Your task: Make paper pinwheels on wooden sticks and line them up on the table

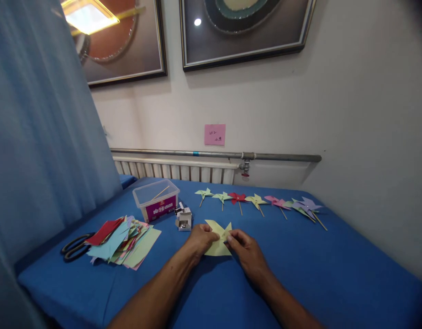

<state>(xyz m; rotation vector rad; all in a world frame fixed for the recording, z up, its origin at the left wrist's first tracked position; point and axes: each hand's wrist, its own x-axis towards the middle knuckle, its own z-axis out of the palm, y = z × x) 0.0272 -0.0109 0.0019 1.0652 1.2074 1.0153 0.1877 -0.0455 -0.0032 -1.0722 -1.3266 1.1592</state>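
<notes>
A pale yellow paper pinwheel (pixel 218 249) without a stick lies between my hands over the blue tabletop, its blades partly folded in. My left hand (pixel 201 240) is closed on its left side, thumb pressed near the middle. On the right side, the thumb and fingers of my right hand (pixel 243 246) pinch a folded corner of the same paper. My fingers cover part of its centre. Just beyond my left hand stands a small open white box (pixel 184 220) with tiny shiny metal pieces, perhaps pins, inside.
Finished pinwheels on sticks, such as a red pinwheel (pixel 237 198) and a purple pinwheel (pixel 307 204), line the back of the blue table (pixel 334 274). At left are a clear plastic tub (pixel 156 189), a pile of coloured paper (pixel 129 242) and black-handled scissors (pixel 74 249). A curtain (pixel 43 114) hangs at left.
</notes>
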